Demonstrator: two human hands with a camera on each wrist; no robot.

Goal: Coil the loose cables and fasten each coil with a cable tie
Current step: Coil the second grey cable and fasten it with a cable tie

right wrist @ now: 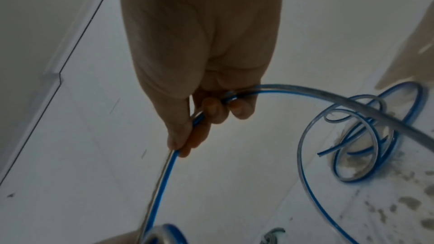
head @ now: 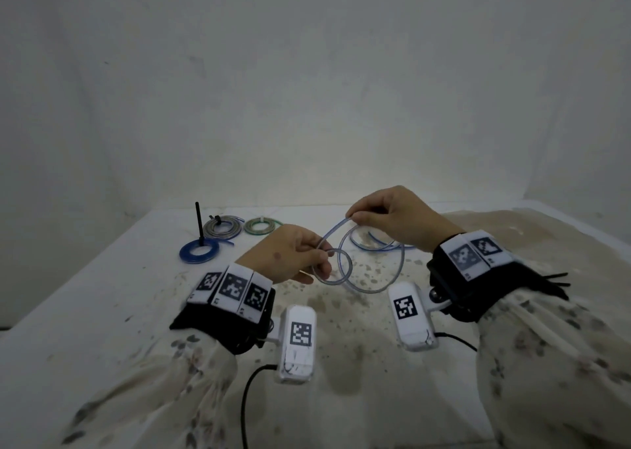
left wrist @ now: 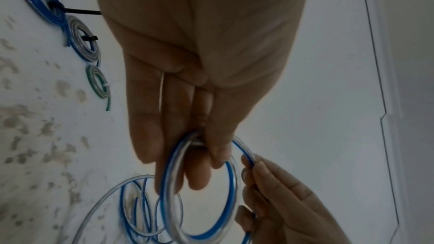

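Note:
A clear cable with a blue stripe [head: 372, 289] is held above the table between both hands. My left hand [head: 293, 254] grips a small wound loop [left wrist: 231, 192] of it between thumb and fingers. A thin pale strip [left wrist: 162, 88] lies along those fingers. My right hand [head: 382, 214] is higher and to the right, pinching the cable [right wrist: 162, 183] at the top of a larger loop. The rest of the cable [right wrist: 375, 136] trails in loose curls on the table behind the hands.
At the back left of the white, stained table [head: 102, 312] lie three tied coils: a blue coil [head: 199, 252] with a black tie tail [head: 199, 223] standing upright, a grey coil [head: 222, 227] and a green coil [head: 261, 226]. A pale wall stands behind.

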